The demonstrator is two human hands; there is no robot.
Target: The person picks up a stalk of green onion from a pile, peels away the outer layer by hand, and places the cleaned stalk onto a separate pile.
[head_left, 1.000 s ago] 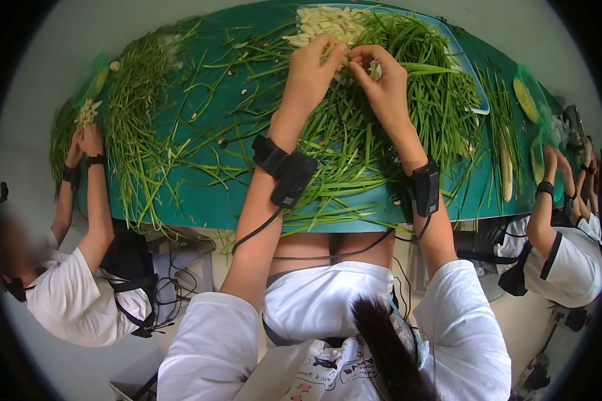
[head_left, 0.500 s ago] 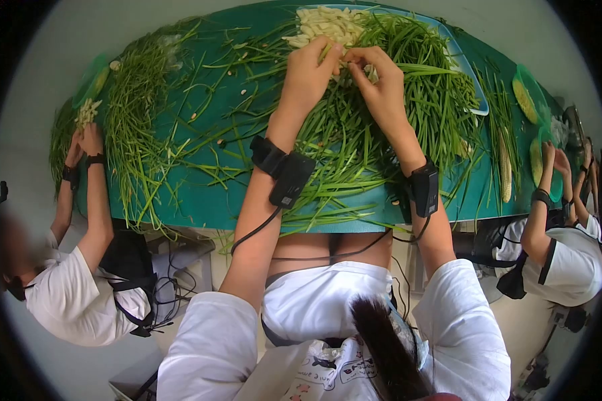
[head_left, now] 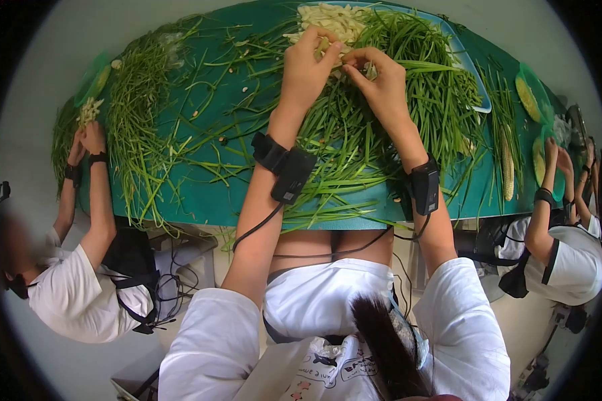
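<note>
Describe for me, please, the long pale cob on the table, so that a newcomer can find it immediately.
On the green table, find the blue-rimmed tray. Just right of it, toward the near edge, the cob lies lengthwise beside thin green stalks. It is thicker and paler than the stalks, and, unlike the yellowish pieces farther right, outside the green containers.

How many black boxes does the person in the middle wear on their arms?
2. One box is strapped to the left forearm, the other box to the right forearm. Both boxes are in plain view.
</note>
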